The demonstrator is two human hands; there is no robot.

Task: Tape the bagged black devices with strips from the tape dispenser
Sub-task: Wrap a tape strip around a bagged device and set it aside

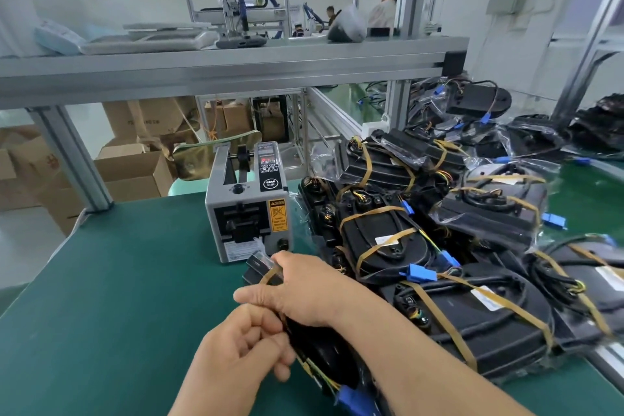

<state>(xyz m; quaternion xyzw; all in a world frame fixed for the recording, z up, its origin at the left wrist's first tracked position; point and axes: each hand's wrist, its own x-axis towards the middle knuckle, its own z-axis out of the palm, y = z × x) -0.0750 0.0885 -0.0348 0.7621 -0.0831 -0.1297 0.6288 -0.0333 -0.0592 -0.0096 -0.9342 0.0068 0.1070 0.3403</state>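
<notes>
Fingers (261, 336) of left hand (243, 348) curl, pinching the bagged black device (320, 355) to steady it. Right hand (304, 290) grips its far end, probably pressing down the tape strip (268, 275). Device sits on green mat (118, 280), just before tape dispenser (248, 203). Taped devices (381, 236) are piled right.

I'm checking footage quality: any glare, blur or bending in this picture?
Head view: light is even, shadows faint; the shelf rail bows from the wide lens; the bags on the black devices show mild glare; the far room and the right edge look soft.
</notes>
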